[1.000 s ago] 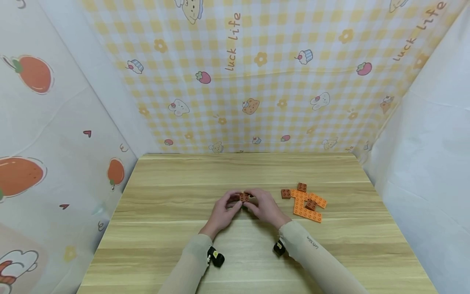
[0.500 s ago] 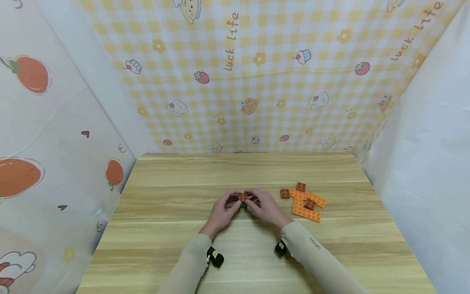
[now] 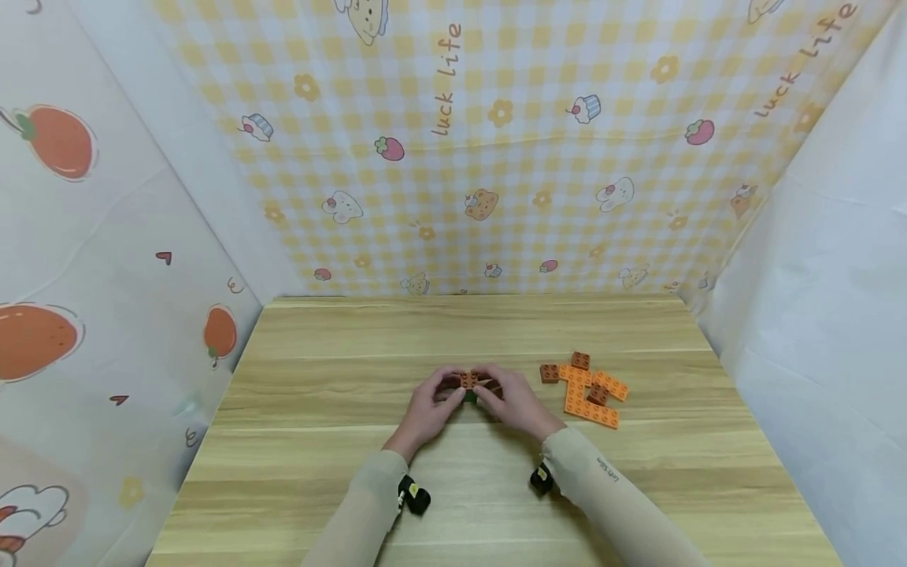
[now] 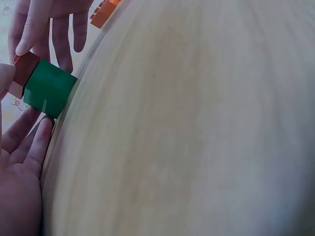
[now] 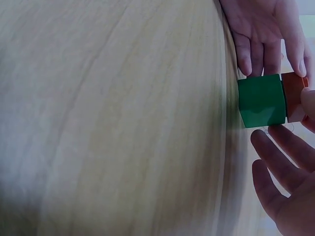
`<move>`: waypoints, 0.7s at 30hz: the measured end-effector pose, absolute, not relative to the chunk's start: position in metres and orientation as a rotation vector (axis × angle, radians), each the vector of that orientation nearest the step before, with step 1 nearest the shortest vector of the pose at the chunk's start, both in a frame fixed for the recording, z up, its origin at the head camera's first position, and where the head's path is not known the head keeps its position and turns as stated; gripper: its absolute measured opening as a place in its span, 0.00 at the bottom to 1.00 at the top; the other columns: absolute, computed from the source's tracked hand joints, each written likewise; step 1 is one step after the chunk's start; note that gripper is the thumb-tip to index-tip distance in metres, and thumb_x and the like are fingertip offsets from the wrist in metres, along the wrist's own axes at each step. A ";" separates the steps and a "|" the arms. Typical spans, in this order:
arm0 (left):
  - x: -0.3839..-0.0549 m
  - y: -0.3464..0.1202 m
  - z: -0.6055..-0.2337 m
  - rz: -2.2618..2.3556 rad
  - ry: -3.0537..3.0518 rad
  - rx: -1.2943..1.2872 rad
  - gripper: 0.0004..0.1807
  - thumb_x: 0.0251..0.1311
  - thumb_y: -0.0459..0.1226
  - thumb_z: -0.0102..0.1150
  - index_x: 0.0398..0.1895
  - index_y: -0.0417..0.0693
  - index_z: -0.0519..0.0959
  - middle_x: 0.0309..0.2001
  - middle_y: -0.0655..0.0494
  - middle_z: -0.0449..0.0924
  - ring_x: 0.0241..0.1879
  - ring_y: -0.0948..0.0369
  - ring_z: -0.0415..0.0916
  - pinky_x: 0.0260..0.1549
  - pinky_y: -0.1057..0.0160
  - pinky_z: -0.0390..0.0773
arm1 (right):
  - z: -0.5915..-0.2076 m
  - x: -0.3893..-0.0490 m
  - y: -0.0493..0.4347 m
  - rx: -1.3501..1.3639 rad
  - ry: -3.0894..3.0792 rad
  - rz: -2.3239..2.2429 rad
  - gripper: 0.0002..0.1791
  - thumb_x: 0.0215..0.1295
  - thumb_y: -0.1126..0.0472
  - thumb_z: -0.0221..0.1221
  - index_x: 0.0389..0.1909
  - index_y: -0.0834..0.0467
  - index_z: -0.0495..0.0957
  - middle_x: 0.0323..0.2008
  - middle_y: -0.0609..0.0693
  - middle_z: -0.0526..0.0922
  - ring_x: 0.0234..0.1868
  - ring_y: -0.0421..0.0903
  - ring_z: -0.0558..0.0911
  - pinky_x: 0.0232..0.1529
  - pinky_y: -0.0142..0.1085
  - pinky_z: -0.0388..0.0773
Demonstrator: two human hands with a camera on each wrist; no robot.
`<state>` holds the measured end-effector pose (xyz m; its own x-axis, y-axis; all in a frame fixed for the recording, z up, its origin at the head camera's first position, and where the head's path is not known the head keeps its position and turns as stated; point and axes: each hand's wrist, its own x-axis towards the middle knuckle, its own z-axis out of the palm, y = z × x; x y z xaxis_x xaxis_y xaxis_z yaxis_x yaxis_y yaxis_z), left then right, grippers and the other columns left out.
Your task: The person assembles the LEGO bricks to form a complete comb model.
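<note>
Head view has the left hand (image 3: 429, 405) and right hand (image 3: 513, 403) meeting near the middle of the counter (image 3: 340, 378), both gripping one little brown brick (image 3: 469, 380). Wrist cams make it clearer: that brick sits on top of a green block (image 5: 262, 102) standing on the counter, both thumbs on the brown part. Can't tell if it's fully seated. Off to the right, some orange pieces (image 3: 592, 414) lie bunched up with more brown bricks (image 3: 549, 374).
</note>
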<state>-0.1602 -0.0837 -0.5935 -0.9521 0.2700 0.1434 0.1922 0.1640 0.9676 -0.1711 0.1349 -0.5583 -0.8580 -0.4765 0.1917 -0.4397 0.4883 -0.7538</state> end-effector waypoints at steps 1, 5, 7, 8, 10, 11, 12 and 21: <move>-0.160 -0.084 -0.593 1.930 2.347 0.470 0.20 0.75 0.38 0.61 0.67 0.48 0.77 0.59 0.50 0.82 0.60 0.52 0.80 0.58 0.50 0.82 | -0.558 -0.171 0.135 -0.826 2.670 -1.340 0.18 0.78 0.60 0.61 0.65 0.57 0.78 0.55 0.53 0.87 0.50 0.48 0.88 0.52 0.43 0.86; -0.161 -0.086 -0.592 1.902 2.354 0.480 0.21 0.76 0.40 0.61 0.68 0.48 0.77 0.60 0.51 0.82 0.61 0.53 0.80 0.58 0.53 0.82 | -0.558 -0.171 0.134 -0.836 2.680 -1.330 0.17 0.78 0.61 0.61 0.63 0.57 0.78 0.54 0.53 0.87 0.50 0.48 0.88 0.52 0.42 0.86; -0.161 -0.086 -0.591 1.894 2.359 0.479 0.21 0.76 0.41 0.61 0.67 0.48 0.77 0.60 0.52 0.82 0.60 0.53 0.80 0.57 0.55 0.82 | -0.558 -0.171 0.133 -0.841 2.686 -1.324 0.16 0.78 0.61 0.61 0.63 0.57 0.78 0.54 0.54 0.87 0.50 0.48 0.88 0.52 0.42 0.86; -0.161 -0.086 -0.590 1.889 2.363 0.475 0.21 0.76 0.41 0.61 0.67 0.48 0.77 0.60 0.52 0.82 0.60 0.53 0.80 0.57 0.56 0.82 | -0.557 -0.171 0.133 -0.842 2.690 -1.323 0.16 0.77 0.62 0.61 0.63 0.57 0.78 0.54 0.54 0.87 0.50 0.49 0.88 0.51 0.41 0.86; -0.162 -0.087 -0.589 1.885 2.363 0.467 0.20 0.75 0.42 0.62 0.67 0.48 0.77 0.59 0.52 0.83 0.60 0.53 0.80 0.56 0.59 0.82 | -0.557 -0.171 0.132 -0.837 2.690 -1.324 0.16 0.77 0.62 0.61 0.62 0.57 0.78 0.54 0.54 0.87 0.50 0.49 0.88 0.51 0.41 0.86; -0.162 -0.087 -0.589 1.881 2.363 0.465 0.20 0.75 0.41 0.62 0.67 0.49 0.77 0.59 0.52 0.82 0.60 0.53 0.80 0.56 0.60 0.82 | -0.557 -0.171 0.132 -0.832 2.692 -1.321 0.16 0.77 0.62 0.61 0.62 0.57 0.79 0.53 0.54 0.87 0.50 0.49 0.88 0.51 0.41 0.86; -0.162 -0.087 -0.589 1.877 2.363 0.461 0.20 0.75 0.41 0.62 0.66 0.49 0.77 0.59 0.52 0.82 0.60 0.53 0.80 0.56 0.61 0.82 | -0.557 -0.171 0.132 -0.825 2.694 -1.320 0.16 0.77 0.62 0.61 0.62 0.57 0.79 0.53 0.54 0.87 0.50 0.48 0.88 0.51 0.41 0.86; -0.161 -0.086 -0.587 1.869 2.362 0.440 0.20 0.75 0.41 0.62 0.67 0.48 0.77 0.59 0.52 0.82 0.61 0.54 0.79 0.57 0.60 0.81 | -0.561 -0.170 0.131 -0.806 2.713 -1.333 0.16 0.77 0.62 0.61 0.62 0.58 0.79 0.52 0.54 0.88 0.50 0.47 0.88 0.51 0.42 0.86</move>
<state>-0.1607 -0.0862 -0.5873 -0.9536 0.2835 0.1015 0.1639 0.2059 0.9648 -0.1702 0.1309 -0.5605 -0.8671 -0.4527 0.2079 -0.4412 0.5040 -0.7425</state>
